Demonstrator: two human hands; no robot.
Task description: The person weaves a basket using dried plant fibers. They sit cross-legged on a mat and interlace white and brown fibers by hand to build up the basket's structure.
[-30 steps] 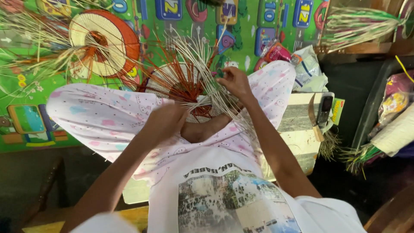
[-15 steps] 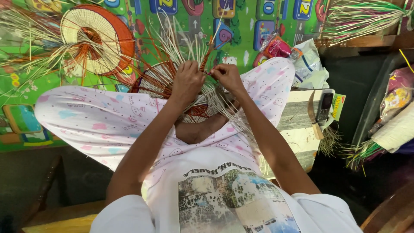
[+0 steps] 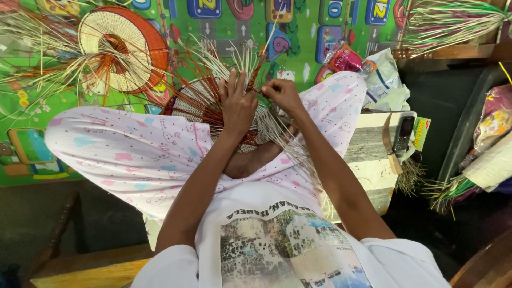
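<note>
Pressing flat, fingers spread, the left hand (image 3: 236,106) steadies one woven disc (image 3: 200,104); the right hand (image 3: 282,95) pinches a strand (image 3: 257,92); a second disc (image 3: 120,48) lies nearby.

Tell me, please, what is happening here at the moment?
A person sits cross-legged and weaves a round basket piece of pale and reddish-brown strips that rests on their lap. The left hand lies flat on the weave, fingers spread, while the right hand pinches one strip beside it. A second woven disc with loose ends lies on the green play mat ahead. To the right, a knife and a phone sit on a wooden block.
</note>
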